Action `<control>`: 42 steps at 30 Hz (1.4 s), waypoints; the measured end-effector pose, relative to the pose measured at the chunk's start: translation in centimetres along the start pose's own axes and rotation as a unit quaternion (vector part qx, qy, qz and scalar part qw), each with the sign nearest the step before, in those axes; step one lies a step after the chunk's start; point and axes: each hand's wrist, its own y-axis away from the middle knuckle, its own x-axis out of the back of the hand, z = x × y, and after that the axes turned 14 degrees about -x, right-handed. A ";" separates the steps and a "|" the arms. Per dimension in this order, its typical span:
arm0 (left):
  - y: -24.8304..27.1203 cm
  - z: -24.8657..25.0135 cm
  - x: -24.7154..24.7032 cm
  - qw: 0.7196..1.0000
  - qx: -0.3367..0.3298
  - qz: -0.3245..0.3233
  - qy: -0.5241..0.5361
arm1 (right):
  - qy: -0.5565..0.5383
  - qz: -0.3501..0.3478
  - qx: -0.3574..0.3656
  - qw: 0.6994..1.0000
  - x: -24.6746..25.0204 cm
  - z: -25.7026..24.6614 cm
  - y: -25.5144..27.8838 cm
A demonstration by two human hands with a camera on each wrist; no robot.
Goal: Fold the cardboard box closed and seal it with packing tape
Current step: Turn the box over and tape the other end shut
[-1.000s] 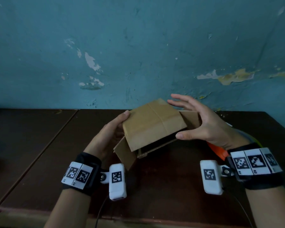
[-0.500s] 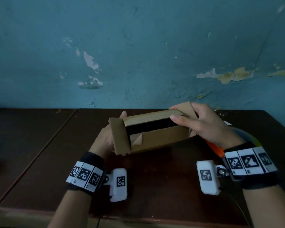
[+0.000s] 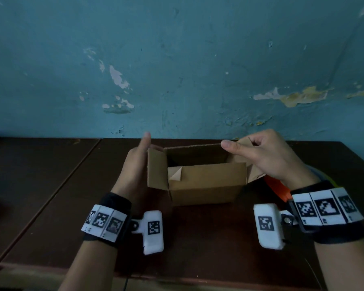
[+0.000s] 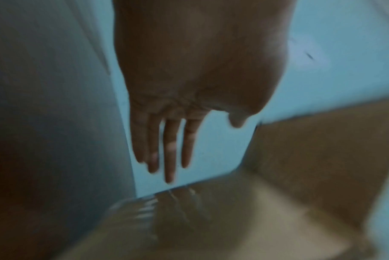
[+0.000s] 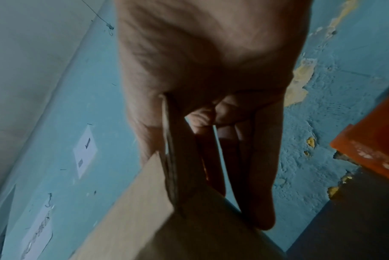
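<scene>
The right hand [image 3: 267, 158] hides most of an orange object [image 3: 276, 189]; the left wrist view is blurred.

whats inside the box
The box is open on top; only dark inner walls show. Its near wall hides the bottom, so contents cannot be told.

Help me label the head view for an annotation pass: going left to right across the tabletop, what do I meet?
left hand → cardboard box → right hand → orange object partly hidden behind the right wrist; what it is cannot be told.
</scene>
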 end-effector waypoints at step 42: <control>1.1 -0.1 -2.4 0.969 -0.027 -0.167 0.178 | -0.111 -0.090 -0.147 0.979 -2.1 -1.3 -0.3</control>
